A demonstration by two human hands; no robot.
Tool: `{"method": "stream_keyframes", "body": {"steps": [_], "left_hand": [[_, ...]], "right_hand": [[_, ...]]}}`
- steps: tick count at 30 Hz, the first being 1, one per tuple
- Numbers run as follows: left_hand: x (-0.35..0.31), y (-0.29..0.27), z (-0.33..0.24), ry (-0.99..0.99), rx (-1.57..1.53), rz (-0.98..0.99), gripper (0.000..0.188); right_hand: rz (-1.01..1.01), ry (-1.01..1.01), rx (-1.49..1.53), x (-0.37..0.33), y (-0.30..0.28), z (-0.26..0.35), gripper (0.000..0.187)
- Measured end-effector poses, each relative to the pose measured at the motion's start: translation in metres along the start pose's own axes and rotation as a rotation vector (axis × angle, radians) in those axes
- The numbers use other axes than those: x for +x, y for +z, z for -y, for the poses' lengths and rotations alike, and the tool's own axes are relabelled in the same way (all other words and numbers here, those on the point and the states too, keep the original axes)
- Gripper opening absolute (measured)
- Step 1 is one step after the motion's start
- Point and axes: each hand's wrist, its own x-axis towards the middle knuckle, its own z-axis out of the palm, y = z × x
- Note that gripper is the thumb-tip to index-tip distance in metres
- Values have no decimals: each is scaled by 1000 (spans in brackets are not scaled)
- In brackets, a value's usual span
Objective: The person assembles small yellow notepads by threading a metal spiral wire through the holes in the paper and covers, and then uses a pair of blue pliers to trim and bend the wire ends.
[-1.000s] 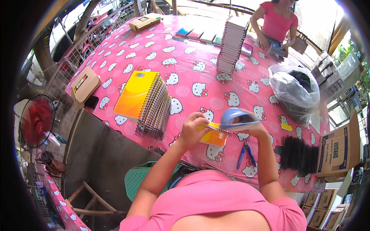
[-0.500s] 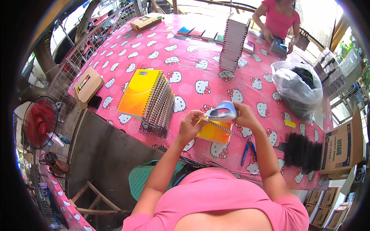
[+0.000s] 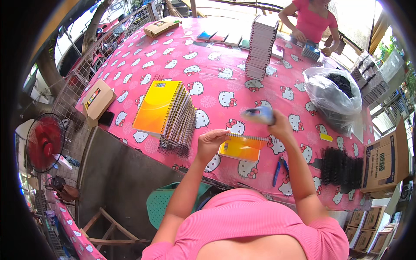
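A small yellow-orange spiral notebook (image 3: 240,149) lies near the table's front edge, a coil running along its far edge. My left hand (image 3: 211,143) pinches the notebook's left end by the coil. Above and to the right, my right hand (image 3: 281,125) grips a blue-and-white tool with a loop-shaped opening (image 3: 259,115); motion blurs it, so its exact kind is unclear. It is apart from the notebook. Blue-handled pliers (image 3: 277,170) lie beside my right forearm. Left of my hands stands a stack of yellow spiral notebooks (image 3: 158,106).
Black coils (image 3: 341,171) lie by an open cardboard box (image 3: 385,158) at right. Behind them sits a plastic bag of black coils (image 3: 331,97). A tall notebook stack (image 3: 261,50) rises at the back. Across the table, a person in pink (image 3: 316,21) handles small notebooks (image 3: 311,51).
My right hand has lifted the blue-and-white tool away from the notebook, up and to the right. The coil that slanted across the notebook now runs along its far edge.
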Motion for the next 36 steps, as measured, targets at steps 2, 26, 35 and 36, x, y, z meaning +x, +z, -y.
{"method": "stream_keyframes", "body": {"steps": [2, 26, 35, 36], "left_hand": [[1, 2, -2, -37, -29, 17, 22], [-24, 49, -47, 302, 550, -99, 19], [-26, 47, -76, 530, 631, -56, 15], [-24, 49, -89, 542, 670, -44, 15]], "right_hand": [[-138, 141, -141, -5, -6, -24, 50], [-228, -523, 254, -132, 4, 55, 36], [772, 269, 1451, -121, -1, 46, 24], [645, 115, 1253, -124, 0, 42, 25]]}}
